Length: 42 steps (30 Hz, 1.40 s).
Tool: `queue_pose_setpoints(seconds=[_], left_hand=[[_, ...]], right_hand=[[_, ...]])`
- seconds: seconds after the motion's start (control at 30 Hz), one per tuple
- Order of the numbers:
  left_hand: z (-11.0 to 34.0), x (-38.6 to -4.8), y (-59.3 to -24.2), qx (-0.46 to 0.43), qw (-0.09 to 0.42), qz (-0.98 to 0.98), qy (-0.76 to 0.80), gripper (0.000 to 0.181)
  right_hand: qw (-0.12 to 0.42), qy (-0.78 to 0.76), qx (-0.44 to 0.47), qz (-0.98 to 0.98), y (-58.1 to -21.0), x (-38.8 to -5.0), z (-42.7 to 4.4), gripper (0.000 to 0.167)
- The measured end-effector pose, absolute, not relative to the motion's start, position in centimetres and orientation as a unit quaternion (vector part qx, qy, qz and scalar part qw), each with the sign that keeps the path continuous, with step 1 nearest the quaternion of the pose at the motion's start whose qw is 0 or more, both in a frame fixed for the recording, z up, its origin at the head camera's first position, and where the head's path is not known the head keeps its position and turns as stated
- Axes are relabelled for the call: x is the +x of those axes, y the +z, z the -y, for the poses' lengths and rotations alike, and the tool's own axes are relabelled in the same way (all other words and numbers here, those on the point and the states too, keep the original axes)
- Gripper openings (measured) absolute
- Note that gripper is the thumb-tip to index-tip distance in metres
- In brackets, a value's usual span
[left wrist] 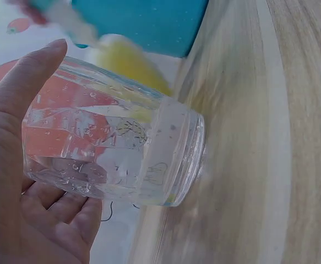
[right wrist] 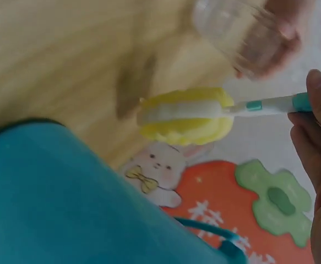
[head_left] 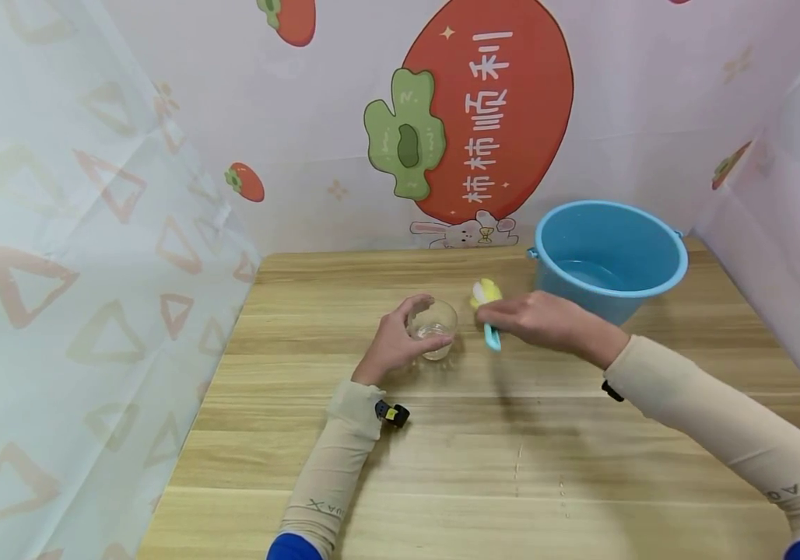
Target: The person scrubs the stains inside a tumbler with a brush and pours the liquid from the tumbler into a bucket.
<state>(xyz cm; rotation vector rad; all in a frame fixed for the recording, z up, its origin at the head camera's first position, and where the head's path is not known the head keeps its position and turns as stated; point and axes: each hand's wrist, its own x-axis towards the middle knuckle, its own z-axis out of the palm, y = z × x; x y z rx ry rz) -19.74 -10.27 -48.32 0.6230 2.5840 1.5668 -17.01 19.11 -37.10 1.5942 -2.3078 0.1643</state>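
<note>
A clear drinking glass (head_left: 436,341) stands upright on the wooden table (head_left: 400,482). My left hand (head_left: 394,339) holds it round the side, thumb on the near side and fingers on the far side. In the left wrist view, the glass (left wrist: 110,137) has water drops on its wall. My right hand (head_left: 540,317) pinches the teal handle of a sponge cup brush (head_left: 492,338). In the right wrist view, the yellow and white sponge head of the brush (right wrist: 185,115) points away from that hand, off the table and apart from the glass.
A blue bucket (head_left: 610,292) stands at the table's back right, just beyond my right hand. Printed cloth (head_left: 316,179) hangs behind the table and along both sides. Small water drops (head_left: 561,490) lie on the table's front part.
</note>
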Motion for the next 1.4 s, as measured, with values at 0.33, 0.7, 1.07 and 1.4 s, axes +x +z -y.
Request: queue_pose_setpoints(seconds=[0.33,0.7,1.07,1.4], left_hand=[[10.1,-19.7,-48.2,0.201,0.022,-0.834,0.513,0.088],[10.3,-19.4,-48.1,0.19,0.025,-0.836,0.514,0.088],[10.2,-19.3,-48.2,0.189,0.026,-0.836,0.515,0.087],[10.2,-19.5,-48.3,0.193,0.024,-0.836,0.514,0.086]], right_hand=[[0.143,-0.11,0.616,0.767,-42.1,-15.1,-18.8,0.031],[0.162,-0.129,0.622,0.755,-45.1,-14.3,-18.8,0.024],[0.108,-0.111,0.612,0.775,-45.7,-13.9,-18.9,0.027],[0.079,-0.011,0.554,0.829,-42.2,-13.3,-19.7,0.046]])
